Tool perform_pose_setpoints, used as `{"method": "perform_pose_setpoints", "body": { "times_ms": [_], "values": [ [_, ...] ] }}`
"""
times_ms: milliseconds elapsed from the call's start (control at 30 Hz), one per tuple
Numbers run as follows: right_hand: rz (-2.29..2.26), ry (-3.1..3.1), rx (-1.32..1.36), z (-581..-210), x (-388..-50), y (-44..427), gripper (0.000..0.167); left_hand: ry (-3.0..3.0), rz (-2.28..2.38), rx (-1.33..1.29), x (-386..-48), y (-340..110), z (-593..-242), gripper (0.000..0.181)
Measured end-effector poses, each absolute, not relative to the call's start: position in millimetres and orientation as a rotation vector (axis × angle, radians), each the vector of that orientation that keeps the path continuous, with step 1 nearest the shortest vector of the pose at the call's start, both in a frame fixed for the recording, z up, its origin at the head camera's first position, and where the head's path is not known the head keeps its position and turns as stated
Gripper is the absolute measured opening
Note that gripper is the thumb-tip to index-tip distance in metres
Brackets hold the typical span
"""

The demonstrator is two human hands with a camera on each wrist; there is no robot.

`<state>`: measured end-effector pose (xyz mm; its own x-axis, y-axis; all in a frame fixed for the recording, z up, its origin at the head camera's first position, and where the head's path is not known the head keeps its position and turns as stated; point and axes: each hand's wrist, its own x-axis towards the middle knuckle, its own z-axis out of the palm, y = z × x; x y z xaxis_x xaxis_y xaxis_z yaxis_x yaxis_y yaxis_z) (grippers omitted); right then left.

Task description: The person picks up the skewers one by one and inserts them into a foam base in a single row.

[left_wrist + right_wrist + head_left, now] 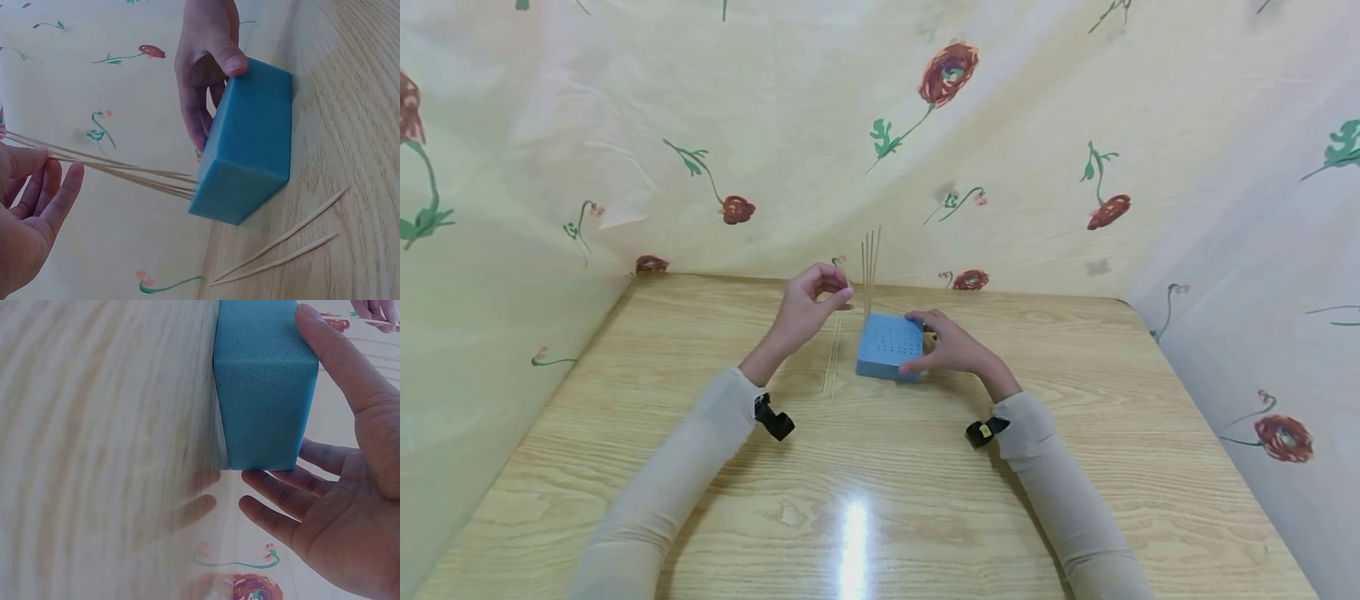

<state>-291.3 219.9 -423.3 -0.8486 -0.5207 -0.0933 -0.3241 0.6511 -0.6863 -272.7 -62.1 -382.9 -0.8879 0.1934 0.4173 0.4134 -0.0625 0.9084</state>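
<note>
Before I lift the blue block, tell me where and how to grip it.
I'd take the blue block by its right end, coming from the right like the right hand: thumb against the near side, fingers at the far side. Its boxy shape suits that, and the standing sticks rise from the far left corner, likely clear of the grip.

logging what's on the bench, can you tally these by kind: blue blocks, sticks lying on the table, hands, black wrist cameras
Blue block: 1
Sticks lying on the table: 2
Hands: 2, the left hand and the right hand
Black wrist cameras: 2
Total: 7
</note>
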Motion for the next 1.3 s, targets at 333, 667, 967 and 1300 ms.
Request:
{"method": "perform_pose_setpoints", "body": {
  "times_ms": [333,667,967,1300],
  "values": [
    [-0.996,2.589,-0.68,-424.3,-292.6,220.0,0.101,-2.034,-2.055,-0.677,-273.0,-56.7,-385.2,0.017],
    [-0.998,2.587,-0.677,-424.2,-292.2,220.0,0.102,-2.052,-2.043,-0.671,-274.8,-55.6,-387.4,0.022],
    [-0.995,2.588,-0.673,-424.1,-292.2,219.7,0.102,-2.062,-2.036,-0.677,-274.0,-55.0,-387.0,0.02],
    [-1.001,2.581,-0.669,-423.9,-292.6,220.2,0.102,-2.056,-2.038,-0.697,-275.4,-53.9,-390.3,0.019]
  ]
}}
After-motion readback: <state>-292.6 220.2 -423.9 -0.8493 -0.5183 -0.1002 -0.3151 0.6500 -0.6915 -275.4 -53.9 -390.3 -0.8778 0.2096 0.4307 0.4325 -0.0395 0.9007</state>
